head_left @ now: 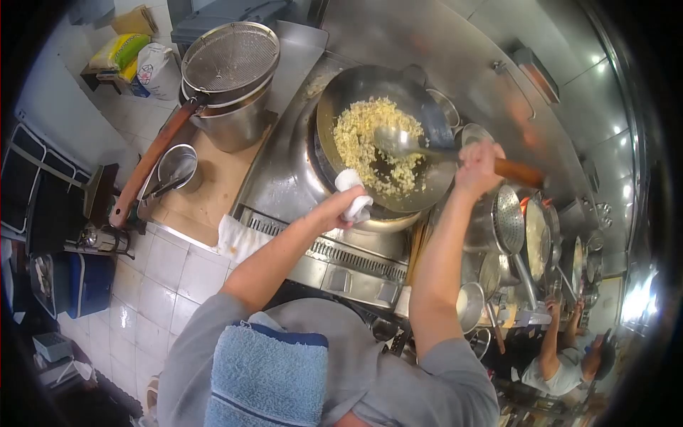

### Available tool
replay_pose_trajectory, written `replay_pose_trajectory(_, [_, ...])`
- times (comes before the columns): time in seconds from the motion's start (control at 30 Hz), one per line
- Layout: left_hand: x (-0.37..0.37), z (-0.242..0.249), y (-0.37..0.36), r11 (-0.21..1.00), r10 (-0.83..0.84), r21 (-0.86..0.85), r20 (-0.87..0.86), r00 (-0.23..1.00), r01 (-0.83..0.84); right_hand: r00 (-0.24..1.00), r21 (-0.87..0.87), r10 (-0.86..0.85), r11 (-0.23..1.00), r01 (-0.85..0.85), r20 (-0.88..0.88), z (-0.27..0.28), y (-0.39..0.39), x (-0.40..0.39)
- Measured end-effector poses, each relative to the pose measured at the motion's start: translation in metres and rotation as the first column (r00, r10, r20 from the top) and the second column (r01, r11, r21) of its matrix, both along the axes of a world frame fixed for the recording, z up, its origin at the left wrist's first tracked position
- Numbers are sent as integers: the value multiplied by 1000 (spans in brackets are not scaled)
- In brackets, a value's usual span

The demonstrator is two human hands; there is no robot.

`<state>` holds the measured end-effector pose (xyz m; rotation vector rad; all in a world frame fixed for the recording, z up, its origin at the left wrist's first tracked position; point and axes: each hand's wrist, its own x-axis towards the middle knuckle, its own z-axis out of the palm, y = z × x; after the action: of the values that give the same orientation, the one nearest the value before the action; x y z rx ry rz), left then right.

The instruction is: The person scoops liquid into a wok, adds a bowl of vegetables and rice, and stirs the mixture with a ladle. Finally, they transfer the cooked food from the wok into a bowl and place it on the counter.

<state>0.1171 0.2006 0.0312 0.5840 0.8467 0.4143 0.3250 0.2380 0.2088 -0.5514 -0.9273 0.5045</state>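
Observation:
A dark wok sits on the stove, holding yellow-and-white fried rice or chopped egg. My left hand is closed around a folded white cloth at the wok's near rim; the cloth hides whatever part of the rim lies under it. In my right hand is a wok ladle, gripped near its wooden handle. The ladle's metal bowl rests down in the food, and its shaft crosses the wok's right side. Motion slightly blurs the right hand and handle.
On the left counter stand a metal pot topped by a round strainer, and a small metal pot. Right of the stove are a perforated skimmer and several pans. Another person works farther right.

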Motion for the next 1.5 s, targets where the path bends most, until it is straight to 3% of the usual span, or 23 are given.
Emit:
replay_pose_trajectory(0.07, [0,-2,8,1000,5,28,-15,1000,-5,1000,-37,-20,999,20,-2,20,-32,7])
replay_pose_trajectory(0.1, [-3,9,6,1000,4,17,-51,999,-3,984,55,-21,998,11,178,22,-47,2])
replay_pose_trajectory(0.2, [-2,0,3,999,25,33,-13,1000,-25,998,-54,-53,997,54,15,11,12,23])
replay_pose_trajectory(0.37, [-1,5,4,994,108,-18,4,994,-108,968,66,-250,966,248,16,88,31,47])
replay_pose_trajectory(0.43, [2,7,5,981,163,-116,74,984,-154,943,17,-288,956,294,-166,43,64,35])
replay_pose_trajectory(0.5, [7,9,3,949,241,-232,107,965,-212,961,-185,-164,975,123,-221,44,74,22])
replay_pose_trajectory(0.63, [16,-20,14,978,194,-127,225,955,-168,969,-152,131,975,-165,-211,87,-9,-9])
replay_pose_trajectory(0.73, [31,-16,-21,935,352,-13,162,922,-355,956,-193,-289,942,276,-43,42,11,-21])
replay_pose_trajectory(0.77, [32,-17,-45,928,369,-18,184,911,-372,961,-195,-269,947,254,-58,56,33,-8])
replay_pose_trajectory(0.83, [1,64,-123,864,499,-53,221,838,-500,986,-215,-124,972,97,-113,95,35,28])
replay_pose_trajectory(0.87, [-18,96,-140,908,384,24,346,856,-417,987,-213,17,976,-52,-162,121,25,37])
replay_pose_trajectory(0.93, [-2,68,-115,907,419,-13,129,899,-421,981,-194,-16,981,-22,-193,126,-42,-4])
replay_pose_trajectory(0.97, [4,44,-74,947,313,-137,201,928,-289,993,-230,-65,972,41,-101,103,-64,-28])
replay_pose_trajectory(1.0, [17,47,-43,904,407,-177,85,910,-388,993,-247,-118,963,111,-13,77,-69,-46])
replay_pose_trajectory(1.03, [22,3,-37,904,235,365,18,972,-225,993,-270,-98,960,76,-69,44,-44,-41])
replay_pose_trajectory(1.1, [26,-12,-61,867,207,460,23,978,-194,994,-219,-103,970,106,25,47,7,-6])
replay_pose_trajectory(1.13, [21,20,-100,935,350,29,106,931,-355,998,-158,-55,986,54,-5,75,15,15])
replay_pose_trajectory(1.17, [4,43,-132,924,381,-16,115,918,-381,995,-192,55,979,-71,-84,103,-3,22])
replay_pose_trajectory(1.2, [-9,54,-148,938,327,61,171,929,-341,973,-199,159,961,-191,-164,126,-12,25])
replay_pose_trajectory(1.27, [0,62,-132,920,365,83,173,915,-382,981,-214,-110,974,75,-160,113,-42,-8])
replay_pose_trajectory(1.33, [22,16,-59,952,303,-83,133,944,-294,991,-140,-125,982,130,46,54,-80,-31])
replay_pose_trajectory(1.43, [34,28,-73,943,326,18,132,936,-332,994,-234,-101,966,107,38,33,-10,-26])
replay_pose_trajectory(1.5, [18,33,-123,935,326,93,144,934,-341,998,-218,-22,976,10,-53,95,4,4])
